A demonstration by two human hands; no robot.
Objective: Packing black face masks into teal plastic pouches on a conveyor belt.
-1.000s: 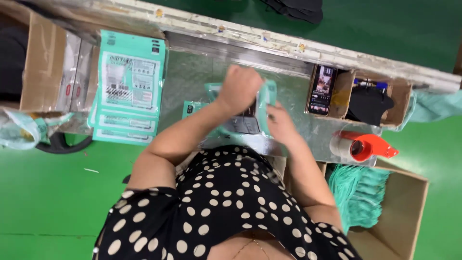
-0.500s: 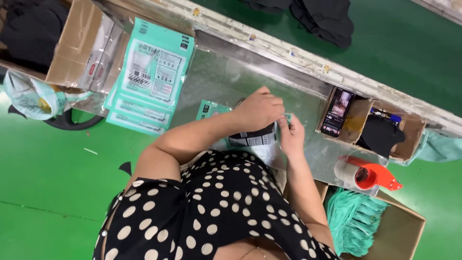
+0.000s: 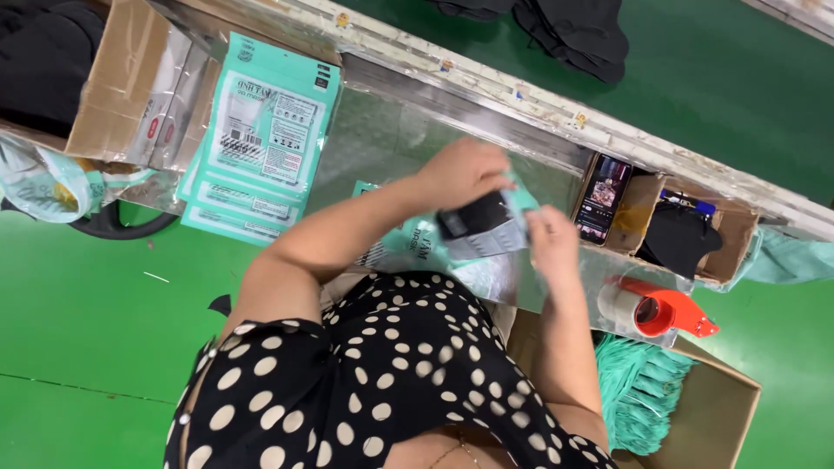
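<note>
My left hand (image 3: 465, 172) grips the top of a teal plastic pouch (image 3: 486, 227) with a dark folded item showing through its clear window. My right hand (image 3: 549, 236) pinches the pouch's right edge. Both hands hold it just above the shiny metal table (image 3: 382, 139). More teal pouches lie flat under it on the table (image 3: 391, 247). My forearms and black dress with white dots fill the lower part of the view.
A stack of teal pouches (image 3: 261, 143) lies at the left. Cardboard boxes (image 3: 130, 82) stand at far left. A phone (image 3: 603, 199), a box with black items (image 3: 686, 239) and a red tape dispenser (image 3: 660, 311) sit at right. A carton of teal pouches (image 3: 647, 395) stands below.
My view has shifted and tilted. Both hands stay on the pouch, which has turned so the dark item now shows between my hands.
</note>
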